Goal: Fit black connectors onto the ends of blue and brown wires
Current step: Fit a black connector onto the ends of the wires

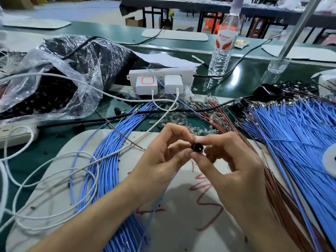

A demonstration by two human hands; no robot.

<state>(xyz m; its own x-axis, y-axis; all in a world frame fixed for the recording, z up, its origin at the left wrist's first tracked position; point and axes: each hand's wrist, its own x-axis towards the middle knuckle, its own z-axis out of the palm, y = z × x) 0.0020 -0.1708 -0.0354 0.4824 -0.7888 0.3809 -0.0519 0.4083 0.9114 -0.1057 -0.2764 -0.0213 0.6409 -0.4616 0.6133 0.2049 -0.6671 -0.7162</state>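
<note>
The green counter (245, 73) is strewn with wire: a fan of blue wires (300, 128) on the right, brown wires (214, 113) beside it, and more blue curving on the left. A clear bag (60, 79) of black parts slumps far left. Over the white mat (183, 231), left hand (160, 160) and right hand (234, 164) both pinch one black connector (197, 147) at their fingertips. Fitting looks under way. Next, I'd judge, a wire end must line up with a cavity and push home.

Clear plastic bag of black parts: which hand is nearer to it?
Left. The left hand is in front of the clear plastic bag, to its right. The right hand is farther right, beyond the left hand. Both hands pinch one black connector.
</note>
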